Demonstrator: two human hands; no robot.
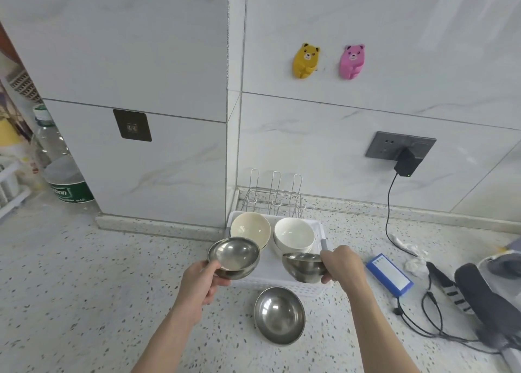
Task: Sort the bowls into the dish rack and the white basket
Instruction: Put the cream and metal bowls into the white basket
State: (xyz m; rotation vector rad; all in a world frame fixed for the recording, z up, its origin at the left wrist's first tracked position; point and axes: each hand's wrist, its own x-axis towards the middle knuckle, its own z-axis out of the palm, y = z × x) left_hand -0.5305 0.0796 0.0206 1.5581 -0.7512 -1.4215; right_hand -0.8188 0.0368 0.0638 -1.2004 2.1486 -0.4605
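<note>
Three steel bowls are in view, and at least two pale bowls: a cream bowl (250,227) and a white bowl (294,233). The white one sits on what looks like another bowl beneath it, though how many are stacked there cannot be told.

The left hand (201,281) grips the left steel bowl (234,257) at its near rim, thumb on top and fingers curled underneath. That bowl is lifted and tilted, over the near left corner of the basket (320,230). The right hand (342,265) holds the right steel bowl (304,267) by its right rim, fingers wrapped round the wall. This bowl hangs roughly level over the near part of the basket, just in front of the white bowl. The two held bowls are side by side with a gap between them.

The third steel bowl (280,315) rests open side up on the counter (84,288), just in front of the basket, untouched.

The white basket holds the cream bowl at its back left and the white bowl at its back right. The wire rack (275,196) stands directly behind the basket against the wall, with no bowl in it.
</note>
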